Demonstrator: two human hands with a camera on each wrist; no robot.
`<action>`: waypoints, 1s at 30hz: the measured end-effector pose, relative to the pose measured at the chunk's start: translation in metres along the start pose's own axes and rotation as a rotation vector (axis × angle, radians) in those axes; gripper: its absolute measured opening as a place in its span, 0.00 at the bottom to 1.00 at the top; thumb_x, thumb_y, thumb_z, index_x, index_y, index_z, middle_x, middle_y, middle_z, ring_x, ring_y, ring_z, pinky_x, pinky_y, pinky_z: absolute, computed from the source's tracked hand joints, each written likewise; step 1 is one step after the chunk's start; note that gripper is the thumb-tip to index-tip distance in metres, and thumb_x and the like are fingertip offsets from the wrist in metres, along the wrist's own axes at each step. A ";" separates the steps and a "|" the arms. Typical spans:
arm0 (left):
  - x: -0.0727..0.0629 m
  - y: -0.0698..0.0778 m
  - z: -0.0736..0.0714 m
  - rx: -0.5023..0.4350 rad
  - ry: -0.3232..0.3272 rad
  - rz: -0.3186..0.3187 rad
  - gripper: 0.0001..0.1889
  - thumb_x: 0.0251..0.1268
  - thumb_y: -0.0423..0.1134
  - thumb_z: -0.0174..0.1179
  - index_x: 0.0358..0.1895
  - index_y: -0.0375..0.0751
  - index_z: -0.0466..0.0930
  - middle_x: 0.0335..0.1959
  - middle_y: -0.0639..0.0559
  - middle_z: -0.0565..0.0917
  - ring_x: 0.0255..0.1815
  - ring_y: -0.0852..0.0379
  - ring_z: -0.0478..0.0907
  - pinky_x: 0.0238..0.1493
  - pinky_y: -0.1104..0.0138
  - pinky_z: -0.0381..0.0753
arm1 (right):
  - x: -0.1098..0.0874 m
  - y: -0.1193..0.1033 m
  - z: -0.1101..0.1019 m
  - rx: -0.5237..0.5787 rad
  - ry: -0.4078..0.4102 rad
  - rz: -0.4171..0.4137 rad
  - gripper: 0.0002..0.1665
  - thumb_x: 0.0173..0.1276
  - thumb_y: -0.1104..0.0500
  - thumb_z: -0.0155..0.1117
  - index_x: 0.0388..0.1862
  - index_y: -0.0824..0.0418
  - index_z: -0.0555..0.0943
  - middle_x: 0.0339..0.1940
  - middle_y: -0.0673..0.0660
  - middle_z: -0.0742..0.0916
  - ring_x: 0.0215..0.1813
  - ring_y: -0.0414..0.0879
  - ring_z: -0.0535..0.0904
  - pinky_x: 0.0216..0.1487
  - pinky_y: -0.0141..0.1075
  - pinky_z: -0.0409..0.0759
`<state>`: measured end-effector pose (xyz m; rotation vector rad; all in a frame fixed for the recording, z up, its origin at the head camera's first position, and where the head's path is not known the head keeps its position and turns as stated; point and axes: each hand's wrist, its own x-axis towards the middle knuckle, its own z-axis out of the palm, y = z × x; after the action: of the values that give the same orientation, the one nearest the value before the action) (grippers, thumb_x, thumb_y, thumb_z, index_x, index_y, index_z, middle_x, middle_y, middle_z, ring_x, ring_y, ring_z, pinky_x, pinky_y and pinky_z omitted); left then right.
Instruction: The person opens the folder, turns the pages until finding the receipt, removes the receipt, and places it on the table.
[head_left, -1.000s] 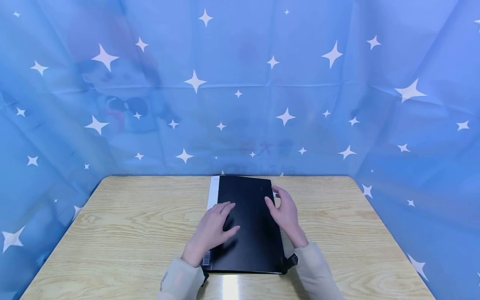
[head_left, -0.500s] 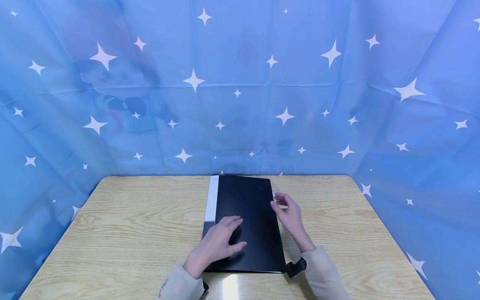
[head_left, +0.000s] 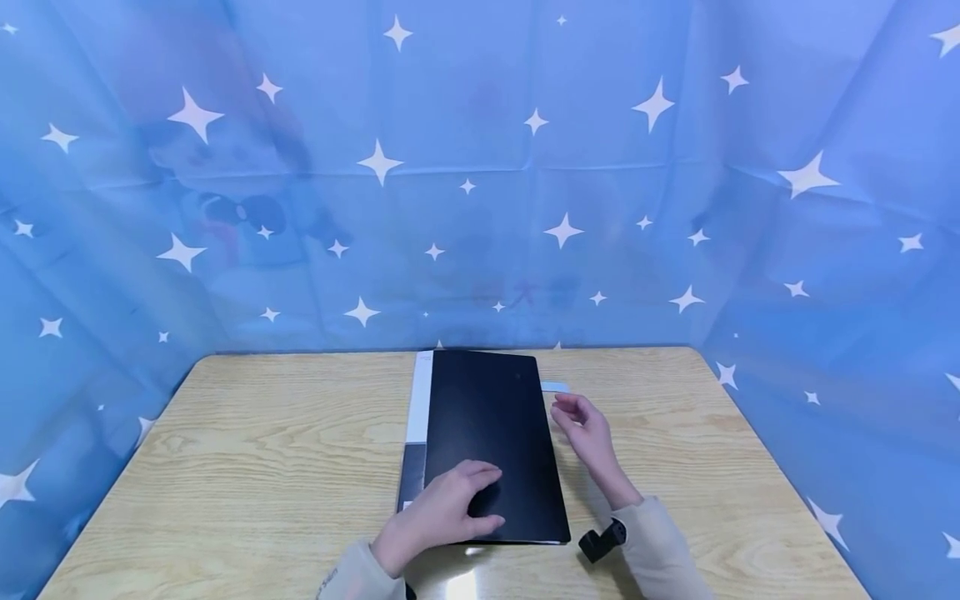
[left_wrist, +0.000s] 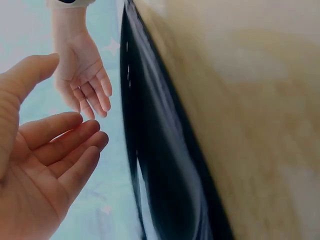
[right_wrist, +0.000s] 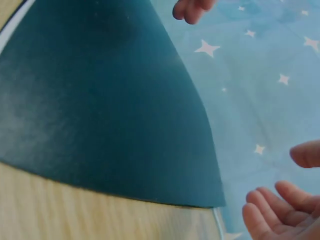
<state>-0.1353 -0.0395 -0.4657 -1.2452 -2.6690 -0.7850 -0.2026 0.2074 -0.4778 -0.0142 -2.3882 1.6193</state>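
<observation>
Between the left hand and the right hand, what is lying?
The head view shows part of the black folder between the left hand and the right hand, and a narrow strip of table.

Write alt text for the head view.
Black folder on a wooden table; a person's left-hand grip is over its near part, right-hand grip past its right edge by a pale strip. Blue starry curtain behind.

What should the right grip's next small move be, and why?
I'd probably ease the right grip slightly up to the pale tab, ready to pinch it. The tab sticks out past the right edge of the closed black folder, just beyond that grip, which holds nothing. The left grip, also holding nothing, hovers over the folder's lower part.
</observation>
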 end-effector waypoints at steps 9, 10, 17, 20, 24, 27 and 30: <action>-0.002 0.008 0.008 0.022 -0.064 0.015 0.28 0.53 0.48 0.67 0.54 0.33 0.77 0.53 0.45 0.78 0.55 0.54 0.75 0.53 0.67 0.74 | -0.005 0.001 -0.003 0.059 -0.010 0.052 0.17 0.64 0.64 0.61 0.50 0.73 0.76 0.44 0.67 0.84 0.40 0.39 0.78 0.41 0.25 0.74; -0.002 0.009 0.009 0.029 -0.070 0.013 0.29 0.52 0.48 0.67 0.54 0.33 0.77 0.53 0.46 0.79 0.55 0.54 0.75 0.53 0.67 0.74 | -0.005 0.001 -0.003 0.060 -0.014 0.054 0.18 0.65 0.64 0.61 0.50 0.74 0.76 0.44 0.67 0.83 0.40 0.38 0.78 0.41 0.25 0.74; -0.001 0.015 0.015 0.068 -0.110 0.000 0.28 0.49 0.45 0.69 0.54 0.34 0.78 0.52 0.48 0.78 0.54 0.56 0.74 0.52 0.70 0.73 | -0.006 0.000 -0.005 0.091 -0.040 0.090 0.20 0.66 0.64 0.60 0.53 0.75 0.74 0.46 0.68 0.82 0.39 0.34 0.77 0.41 0.29 0.77; 0.000 0.018 0.016 0.082 -0.109 -0.010 0.28 0.47 0.43 0.70 0.54 0.34 0.78 0.51 0.49 0.78 0.53 0.57 0.73 0.51 0.71 0.73 | -0.006 -0.001 -0.006 0.123 -0.050 0.121 0.20 0.66 0.64 0.59 0.53 0.76 0.73 0.46 0.68 0.82 0.38 0.32 0.77 0.43 0.34 0.79; 0.001 0.023 0.019 0.111 -0.110 -0.029 0.29 0.45 0.41 0.70 0.54 0.34 0.78 0.51 0.50 0.77 0.54 0.57 0.72 0.49 0.71 0.74 | -0.006 0.000 -0.007 0.157 -0.054 0.152 0.20 0.66 0.64 0.59 0.54 0.76 0.72 0.47 0.67 0.82 0.37 0.32 0.77 0.43 0.35 0.79; 0.002 0.024 0.023 0.157 -0.094 -0.037 0.30 0.42 0.38 0.70 0.54 0.34 0.77 0.50 0.49 0.76 0.54 0.56 0.70 0.47 0.71 0.75 | -0.005 0.003 -0.007 0.167 -0.050 0.167 0.20 0.66 0.64 0.59 0.53 0.75 0.73 0.46 0.67 0.82 0.37 0.33 0.77 0.43 0.34 0.79; 0.003 0.024 0.026 0.222 -0.058 -0.036 0.31 0.37 0.36 0.71 0.53 0.33 0.77 0.49 0.48 0.75 0.52 0.54 0.70 0.46 0.69 0.76 | -0.004 0.004 -0.008 0.173 -0.051 0.177 0.19 0.66 0.65 0.59 0.53 0.75 0.73 0.46 0.67 0.82 0.38 0.37 0.78 0.41 0.34 0.79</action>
<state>-0.1159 -0.0117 -0.4777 -1.1856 -2.7392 -0.4467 -0.1973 0.2152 -0.4798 -0.1580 -2.3328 1.9235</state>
